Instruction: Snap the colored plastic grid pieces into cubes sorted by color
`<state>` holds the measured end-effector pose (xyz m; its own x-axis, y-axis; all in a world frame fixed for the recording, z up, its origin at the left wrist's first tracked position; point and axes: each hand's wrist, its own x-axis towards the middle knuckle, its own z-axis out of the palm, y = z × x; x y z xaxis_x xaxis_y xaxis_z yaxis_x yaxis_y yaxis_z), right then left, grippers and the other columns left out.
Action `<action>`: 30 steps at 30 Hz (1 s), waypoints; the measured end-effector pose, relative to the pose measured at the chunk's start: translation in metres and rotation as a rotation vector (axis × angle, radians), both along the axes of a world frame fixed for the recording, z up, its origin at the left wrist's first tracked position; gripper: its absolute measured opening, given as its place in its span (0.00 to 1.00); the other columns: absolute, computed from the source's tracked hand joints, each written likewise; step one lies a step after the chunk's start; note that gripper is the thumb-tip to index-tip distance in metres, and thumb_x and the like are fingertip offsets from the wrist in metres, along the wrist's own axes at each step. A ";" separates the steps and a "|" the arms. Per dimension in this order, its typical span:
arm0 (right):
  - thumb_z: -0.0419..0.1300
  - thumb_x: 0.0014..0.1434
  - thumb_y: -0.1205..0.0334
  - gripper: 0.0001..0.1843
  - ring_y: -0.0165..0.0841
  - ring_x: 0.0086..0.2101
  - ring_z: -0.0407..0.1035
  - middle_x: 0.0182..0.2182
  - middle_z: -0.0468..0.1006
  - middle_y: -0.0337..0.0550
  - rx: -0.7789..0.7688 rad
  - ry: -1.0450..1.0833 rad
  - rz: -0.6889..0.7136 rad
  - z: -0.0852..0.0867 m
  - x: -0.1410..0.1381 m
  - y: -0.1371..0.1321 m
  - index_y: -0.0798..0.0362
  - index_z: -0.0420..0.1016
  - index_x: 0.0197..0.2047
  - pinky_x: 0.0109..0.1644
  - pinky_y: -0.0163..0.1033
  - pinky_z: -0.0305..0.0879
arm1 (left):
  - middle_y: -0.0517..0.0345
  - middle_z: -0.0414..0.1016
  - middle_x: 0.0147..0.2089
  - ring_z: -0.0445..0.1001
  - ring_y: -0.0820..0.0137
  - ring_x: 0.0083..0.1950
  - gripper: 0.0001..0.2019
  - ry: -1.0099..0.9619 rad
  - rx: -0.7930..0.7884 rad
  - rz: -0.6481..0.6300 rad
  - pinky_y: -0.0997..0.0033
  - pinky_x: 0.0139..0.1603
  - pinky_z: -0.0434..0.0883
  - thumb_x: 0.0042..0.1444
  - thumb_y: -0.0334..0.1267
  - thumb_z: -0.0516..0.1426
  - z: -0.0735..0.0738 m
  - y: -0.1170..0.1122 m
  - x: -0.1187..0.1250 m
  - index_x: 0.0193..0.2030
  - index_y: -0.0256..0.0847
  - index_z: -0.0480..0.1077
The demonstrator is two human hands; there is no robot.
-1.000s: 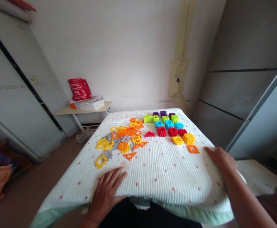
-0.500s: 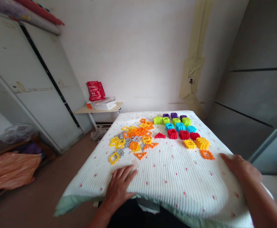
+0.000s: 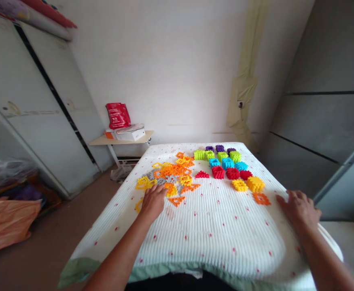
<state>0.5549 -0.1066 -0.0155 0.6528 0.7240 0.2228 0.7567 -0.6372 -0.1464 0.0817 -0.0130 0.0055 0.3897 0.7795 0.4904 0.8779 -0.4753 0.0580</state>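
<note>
Our left hand (image 3: 153, 202) presses at the edge of the orange and yellow plastic pieces (image 3: 172, 171), centre left; we cannot tell whether its grip holds one. Our right hand (image 3: 299, 210) lies released on the bed (image 3: 213, 238), lower right.

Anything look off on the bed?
Yes: the yellow, orange and grey plastic building pieces lie in a loose, overlapping heap on the quilted mattress, unlike the tidy colour rows of stacked blocks beside them. The left hand is at the heap's near edge.
</note>
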 end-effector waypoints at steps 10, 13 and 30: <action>0.47 0.59 0.54 0.20 0.43 0.47 0.61 0.50 0.67 0.51 0.017 0.002 0.020 0.000 -0.002 -0.001 0.54 0.71 0.47 0.42 0.46 0.61 | 0.51 0.77 0.43 0.71 0.61 0.43 0.11 0.106 0.080 0.038 0.61 0.42 0.61 0.53 0.32 0.49 -0.022 0.031 -0.002 0.36 0.41 0.73; 0.48 0.58 0.56 0.19 0.42 0.47 0.61 0.49 0.68 0.52 0.055 -0.007 0.013 -0.002 0.001 -0.001 0.55 0.72 0.46 0.43 0.45 0.59 | 0.52 0.77 0.41 0.71 0.61 0.43 0.10 0.021 0.141 0.036 0.60 0.44 0.61 0.53 0.33 0.50 -0.019 0.030 -0.005 0.36 0.42 0.73; 0.59 0.53 0.59 0.14 0.32 0.35 0.70 0.39 0.74 0.44 0.445 0.513 0.818 -0.004 -0.178 0.009 0.52 0.70 0.44 0.39 0.36 0.67 | 0.59 0.73 0.28 0.70 0.72 0.29 0.17 -1.001 -0.610 -0.158 0.73 0.32 0.66 0.47 0.38 0.55 -0.040 -0.009 0.142 0.45 0.36 0.70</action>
<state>0.3770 -0.0976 -0.0195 0.0955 0.9062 0.4119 0.7121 0.2269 -0.6644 0.2234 -0.0217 -0.0344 0.1569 0.9680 0.1957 0.2466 -0.2303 0.9414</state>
